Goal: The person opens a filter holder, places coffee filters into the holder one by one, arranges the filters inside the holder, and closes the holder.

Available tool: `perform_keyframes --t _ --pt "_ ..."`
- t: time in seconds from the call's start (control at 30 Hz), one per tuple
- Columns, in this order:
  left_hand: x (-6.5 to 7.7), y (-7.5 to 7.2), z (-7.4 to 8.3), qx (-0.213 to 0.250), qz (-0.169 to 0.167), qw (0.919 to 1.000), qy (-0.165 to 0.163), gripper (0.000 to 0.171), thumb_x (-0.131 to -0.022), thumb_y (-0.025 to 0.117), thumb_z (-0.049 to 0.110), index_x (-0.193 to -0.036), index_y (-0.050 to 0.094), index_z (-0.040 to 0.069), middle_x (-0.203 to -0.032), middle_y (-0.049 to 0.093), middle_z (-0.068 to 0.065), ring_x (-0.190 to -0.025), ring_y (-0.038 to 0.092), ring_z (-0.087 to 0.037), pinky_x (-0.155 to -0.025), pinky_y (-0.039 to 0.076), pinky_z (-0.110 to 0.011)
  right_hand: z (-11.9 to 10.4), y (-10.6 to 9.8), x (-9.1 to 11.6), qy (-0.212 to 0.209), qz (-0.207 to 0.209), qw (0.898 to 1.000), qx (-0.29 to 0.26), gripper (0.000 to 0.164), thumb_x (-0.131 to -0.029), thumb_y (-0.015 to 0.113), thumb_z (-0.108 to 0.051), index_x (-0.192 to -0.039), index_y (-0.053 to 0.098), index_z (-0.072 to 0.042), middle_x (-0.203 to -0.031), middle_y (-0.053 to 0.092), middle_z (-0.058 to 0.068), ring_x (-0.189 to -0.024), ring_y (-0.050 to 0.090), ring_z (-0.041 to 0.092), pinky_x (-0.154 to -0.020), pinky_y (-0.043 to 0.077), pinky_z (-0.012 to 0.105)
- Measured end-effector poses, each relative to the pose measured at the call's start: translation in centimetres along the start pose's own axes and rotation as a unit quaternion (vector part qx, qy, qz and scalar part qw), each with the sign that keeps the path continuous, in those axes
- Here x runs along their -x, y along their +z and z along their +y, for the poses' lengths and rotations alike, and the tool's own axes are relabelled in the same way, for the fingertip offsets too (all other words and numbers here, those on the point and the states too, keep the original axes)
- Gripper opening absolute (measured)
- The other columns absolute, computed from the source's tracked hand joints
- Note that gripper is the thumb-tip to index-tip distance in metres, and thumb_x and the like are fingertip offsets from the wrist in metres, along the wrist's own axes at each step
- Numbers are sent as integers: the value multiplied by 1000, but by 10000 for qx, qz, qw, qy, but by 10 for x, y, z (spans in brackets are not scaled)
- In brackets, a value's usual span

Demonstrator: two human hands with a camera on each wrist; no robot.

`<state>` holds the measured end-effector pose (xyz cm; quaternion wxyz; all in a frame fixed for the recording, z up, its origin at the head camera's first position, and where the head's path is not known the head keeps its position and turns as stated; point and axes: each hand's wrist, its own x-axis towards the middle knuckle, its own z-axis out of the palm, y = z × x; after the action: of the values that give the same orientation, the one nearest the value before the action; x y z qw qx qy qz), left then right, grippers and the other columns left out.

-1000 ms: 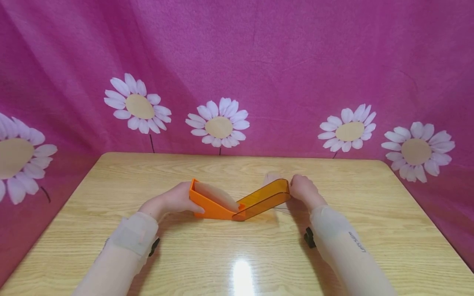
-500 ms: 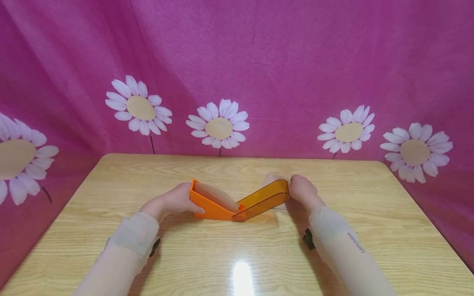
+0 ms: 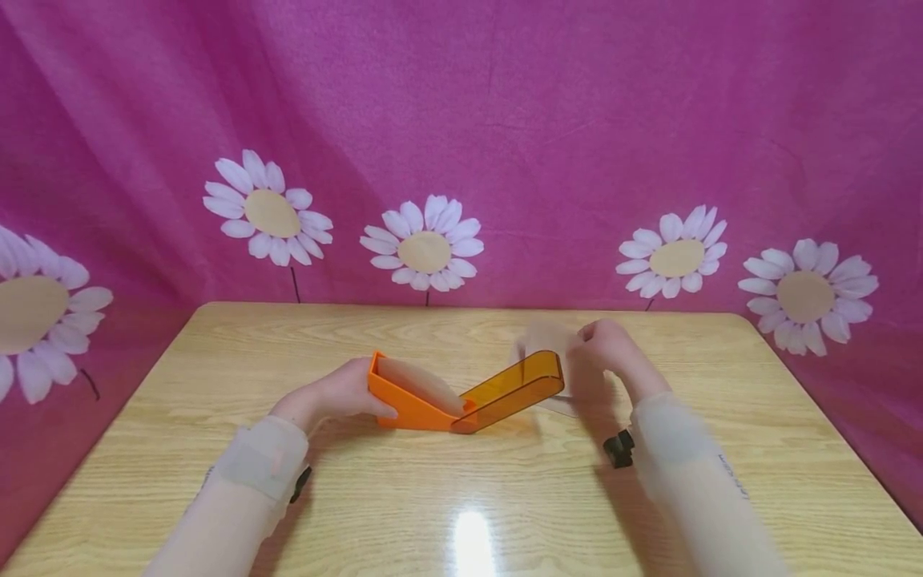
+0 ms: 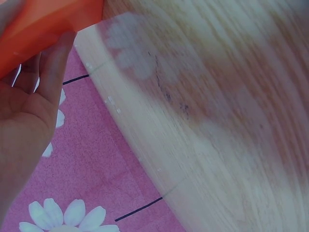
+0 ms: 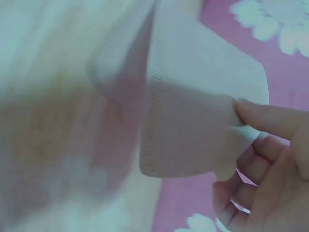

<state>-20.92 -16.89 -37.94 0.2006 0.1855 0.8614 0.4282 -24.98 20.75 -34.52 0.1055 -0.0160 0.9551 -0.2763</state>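
Observation:
In the head view an orange holder [image 3: 416, 405] stands at mid-table, its hinged see-through amber lid [image 3: 513, 393] swung out to the right. Pale paper filters [image 3: 418, 381] fill the holder. My left hand [image 3: 339, 390] grips the holder's left end; in the left wrist view its fingers [image 4: 54, 67] lie along the orange wall. Right of the lid, my right hand [image 3: 609, 349] pinches a paper coffee filter [image 5: 193, 125] between thumb and fingers. That filter has a crimped seam and is blurred in the head view. Another pale paper surface [image 5: 116, 72] shows behind the seam; whether it is a second filter, I cannot tell.
The wood-grain table [image 3: 346, 505] is glossy and reflects a bright light near its front. A pink cloth [image 3: 505, 144] printed with large white daisies hangs behind and beside it. Both wrists carry small black cameras, the right one [image 3: 618, 449] hanging beneath the forearm.
My right hand has moved right and slightly up, away from the lid's end, and the pinched filter has come into sight. The left hand and holder have stayed put.

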Motion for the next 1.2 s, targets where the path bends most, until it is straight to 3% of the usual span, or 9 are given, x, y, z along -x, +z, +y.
perform_keyframes --t 0.27,0.43,0.6,0.97,1.2 --pt "3 1 0 92 -7 9998 -202 45 -72 76 10 -112 55 7 -99 63 -5 -84 55 -16 -80 46 -27 -13 -20 9 -225 -43 9988 -424 17 -87 59 -15 -79 61 1 -61 46 -2 -64 43 14 -58 39 26" --pt "2 3 0 92 23 9996 -261 45 -72 76 10 -112 55 9 -99 63 -4 -84 55 -17 -81 46 -28 -22 -24 14 -270 148 9987 -405 21 -86 60 -16 -90 65 4 -81 60 8 -79 50 20 -65 41 25" --pt "1 3 -1 95 15 9995 -292 45 -71 76 10 -111 55 8 -98 63 -4 -84 56 -16 -81 46 -27 -27 -26 18 -259 370 9982 -407 24 -87 60 -17 -98 63 4 -97 63 17 -87 53 24 -72 43 29" --pt "0 1 -1 88 -84 9994 -334 45 -71 77 12 -110 56 9 -99 63 -3 -85 56 -17 -83 45 -28 -45 -37 27 -477 649 9947 -636 27 -87 60 -19 -101 62 4 -108 64 24 -99 56 30 -82 43 37" --pt "-1 -1 2 1 -73 9994 -333 46 -71 77 12 -111 55 9 -100 63 -4 -85 55 -16 -84 45 -28 -58 -43 31 -514 743 9936 -677 25 -87 60 -19 -99 62 3 -105 64 22 -95 54 27 -79 42 33"
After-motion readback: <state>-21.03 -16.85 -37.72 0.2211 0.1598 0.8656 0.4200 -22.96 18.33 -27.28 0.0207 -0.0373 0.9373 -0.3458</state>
